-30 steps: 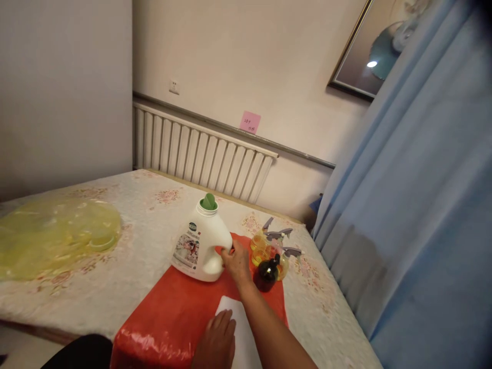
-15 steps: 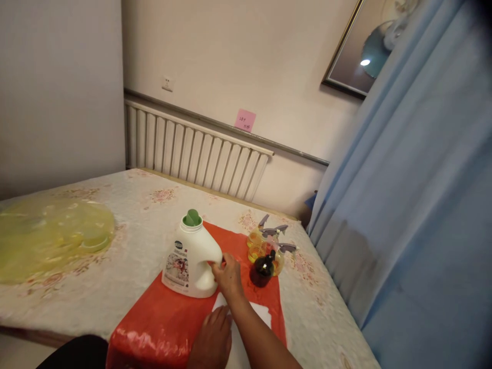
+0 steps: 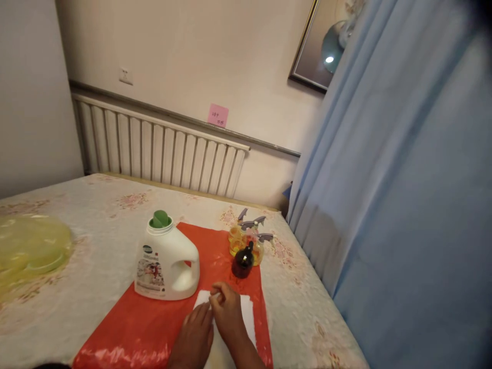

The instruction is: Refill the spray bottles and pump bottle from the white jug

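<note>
Since the earlier frames the right hand (image 3: 227, 313) had let go of the handle of the white detergent jug (image 3: 166, 264) and drawn back toward the body, coming down onto the white sheet (image 3: 246, 313) beside the left hand (image 3: 194, 335); the view had also swung, so the jug sat further left in the picture.

Both hands lay on the white sheet, close together and touching or nearly so at the fingertips. The right hand's fingers were curled, thumb and forefinger pinched at the sheet's far edge, at about twelve o'clock from the hand. The left hand rested flat with its fingers fairly straight, pressing the near-left part of the sheet; whether it gripped anything could not be told.

The sheet lay on a red plastic mat (image 3: 154, 323) spread over a floral tablecloth (image 3: 96, 215). The jug stood upright on the mat at about ten o'clock from the hands, its green cap (image 3: 160, 219) on, near the sheet but apart from both hands. At about one o'clock stood a small dark bottle (image 3: 243, 262), with yellow spray bottles (image 3: 246, 238) just behind it. A yellow plastic bag (image 3: 31, 248) lay far off at nine o'clock.
</note>
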Action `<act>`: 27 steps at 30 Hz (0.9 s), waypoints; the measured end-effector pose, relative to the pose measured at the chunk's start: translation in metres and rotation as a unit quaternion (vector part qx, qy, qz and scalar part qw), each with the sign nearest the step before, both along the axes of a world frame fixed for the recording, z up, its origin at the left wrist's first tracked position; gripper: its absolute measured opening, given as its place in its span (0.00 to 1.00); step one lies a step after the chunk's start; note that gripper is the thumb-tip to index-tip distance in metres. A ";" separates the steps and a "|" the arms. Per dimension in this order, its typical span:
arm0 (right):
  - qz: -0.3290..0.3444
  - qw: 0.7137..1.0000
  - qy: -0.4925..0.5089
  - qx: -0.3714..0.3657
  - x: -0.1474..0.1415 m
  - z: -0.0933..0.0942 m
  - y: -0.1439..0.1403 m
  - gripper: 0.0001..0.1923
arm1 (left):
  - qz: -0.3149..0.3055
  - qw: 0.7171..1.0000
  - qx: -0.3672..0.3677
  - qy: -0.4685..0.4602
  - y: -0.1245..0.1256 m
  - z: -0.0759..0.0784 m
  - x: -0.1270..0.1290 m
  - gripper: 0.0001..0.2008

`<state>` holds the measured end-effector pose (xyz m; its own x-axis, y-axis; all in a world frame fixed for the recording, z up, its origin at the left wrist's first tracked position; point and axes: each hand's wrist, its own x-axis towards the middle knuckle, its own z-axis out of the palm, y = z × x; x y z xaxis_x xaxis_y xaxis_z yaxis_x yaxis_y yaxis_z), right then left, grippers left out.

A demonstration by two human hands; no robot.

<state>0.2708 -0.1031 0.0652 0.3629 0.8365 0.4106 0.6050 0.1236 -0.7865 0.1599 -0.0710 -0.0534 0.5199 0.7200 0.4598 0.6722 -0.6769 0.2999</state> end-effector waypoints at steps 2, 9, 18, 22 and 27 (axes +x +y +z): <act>0.002 1.000 0.023 -0.005 0.009 -0.011 -0.022 0.16 | -0.004 1.000 -0.003 0.024 0.001 -0.002 -0.001 0.19; -0.074 0.997 0.035 -0.001 0.042 -0.027 -0.059 0.16 | 0.017 0.998 -0.054 0.011 0.006 0.018 0.003 0.18; -0.083 0.994 -0.055 -0.047 0.044 -0.025 -0.057 0.42 | 0.074 0.975 -0.209 0.004 -0.004 0.074 0.014 0.36; -0.087 0.987 -0.071 -0.111 0.045 -0.037 -0.053 0.46 | 0.091 0.960 -0.259 0.063 -0.003 0.076 0.018 0.40; -0.082 0.981 -0.068 -0.164 0.047 -0.046 -0.049 0.47 | 0.074 0.953 -0.280 0.083 0.001 0.068 0.020 0.40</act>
